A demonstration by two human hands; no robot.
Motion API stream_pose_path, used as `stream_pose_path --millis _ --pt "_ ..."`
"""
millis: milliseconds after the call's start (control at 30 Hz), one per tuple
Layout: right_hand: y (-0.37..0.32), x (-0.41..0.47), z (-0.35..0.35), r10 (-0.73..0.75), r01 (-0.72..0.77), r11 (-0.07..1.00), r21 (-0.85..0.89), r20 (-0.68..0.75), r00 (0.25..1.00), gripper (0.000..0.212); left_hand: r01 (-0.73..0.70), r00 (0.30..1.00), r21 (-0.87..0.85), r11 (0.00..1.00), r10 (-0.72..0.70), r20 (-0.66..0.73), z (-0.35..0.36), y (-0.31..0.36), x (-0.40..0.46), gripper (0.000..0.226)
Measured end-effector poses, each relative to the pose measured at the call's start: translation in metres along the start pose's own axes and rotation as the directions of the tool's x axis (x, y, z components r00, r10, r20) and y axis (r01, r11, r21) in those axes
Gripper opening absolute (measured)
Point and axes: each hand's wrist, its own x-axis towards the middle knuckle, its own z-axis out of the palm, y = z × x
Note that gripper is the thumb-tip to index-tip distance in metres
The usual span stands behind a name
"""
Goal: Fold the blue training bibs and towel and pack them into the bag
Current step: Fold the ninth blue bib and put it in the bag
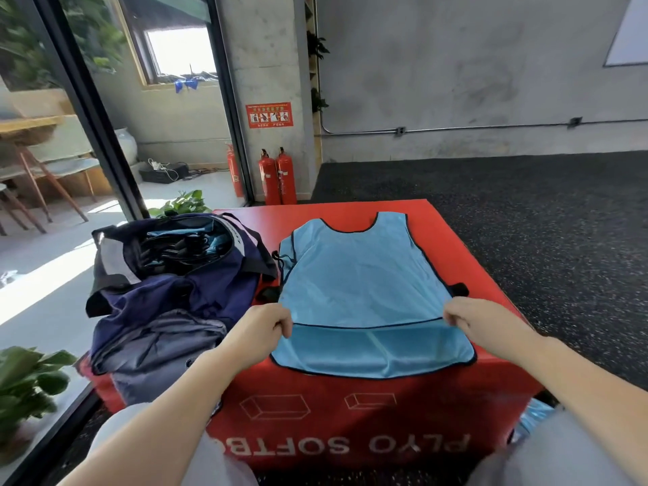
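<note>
A light blue mesh training bib with dark piping (361, 275) lies spread flat on the top of a red padded plyo box (350, 415), neck opening pointing away from the person. Its near end hangs slightly over the box's front edge, and a dark-trimmed hem line runs across the fabric between the two hands.

The left hand (264, 329) pinches the bib's left edge at that hem line, fingers curled onto the cloth. The right hand (471, 319) grips the bib's right edge at the same level in the same way. Both forearms reach forward over the box front, well apart from each other.

Just left of the bib sits a navy blue soft sports bag (168, 285), its top unzipped and gaping; dark items and a bit of light blue fabric show inside, though what they are cannot be told. The bag rests partly on the box's left side and sags over its edge.

Another scrap of light blue fabric (536, 419) shows low at the right, by the person's knee.

Two red fire extinguishers (278, 177) stand against the concrete wall beyond the box, and green leafy plants (28, 384) grow by the glass at left.
</note>
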Motion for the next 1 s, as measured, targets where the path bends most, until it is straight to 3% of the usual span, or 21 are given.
stream_pose_path --millis 67,133,267,333,500,667,733,833,933,1000 --pt "0.008 -0.007 0.011 -0.176 0.176 0.967 -0.185 0.019 0.984 0.051 -0.086 0.996 0.09 0.992 0.083 0.036 0.006 -0.004 -0.008 0.042" --pt "0.014 -0.014 0.017 -0.222 0.228 0.933 -0.278 0.053 0.974 0.053 -0.161 0.985 0.185 0.969 0.148 0.086 0.011 -0.007 -0.012 0.041" --pt "-0.001 -0.029 0.021 -0.278 0.28 0.917 -0.283 0.047 0.959 0.024 -0.287 0.958 0.295 0.911 0.266 0.109 0.02 -0.013 -0.017 0.044" --pt "-0.007 -0.036 0.023 -0.315 0.311 0.915 -0.255 0.029 0.949 0.021 -0.291 0.955 0.313 0.904 0.257 0.148 0.021 -0.014 -0.019 0.046" --pt "-0.004 -0.04 0.035 -0.363 0.343 0.88 -0.327 0.0 0.932 0.047 -0.205 0.961 0.25 0.946 0.146 0.236 0.021 -0.014 -0.028 0.054" --pt "-0.004 -0.043 0.038 -0.352 0.318 0.862 -0.395 -0.014 0.936 0.054 -0.155 0.971 0.199 0.968 0.113 0.211 0.021 -0.006 -0.034 0.034" --pt "-0.005 -0.044 0.039 -0.37 0.329 0.848 -0.415 -0.021 0.929 0.049 -0.149 0.972 0.214 0.965 0.104 0.21 0.02 -0.001 -0.036 0.037" --pt "0.0 -0.042 0.044 -0.449 0.379 0.832 -0.405 -0.089 0.889 0.019 -0.112 0.963 0.241 0.964 0.045 0.266 0.018 -0.001 -0.037 0.062" --pt "0.008 -0.04 0.05 -0.474 0.394 0.838 -0.378 -0.145 0.869 0.038 -0.13 0.952 0.266 0.955 0.046 0.302 0.019 -0.004 -0.037 0.066" --pt "0.01 -0.042 0.05 -0.482 0.405 0.844 -0.352 -0.166 0.86 0.05 -0.176 0.948 0.28 0.944 0.086 0.307 0.02 -0.005 -0.036 0.049"
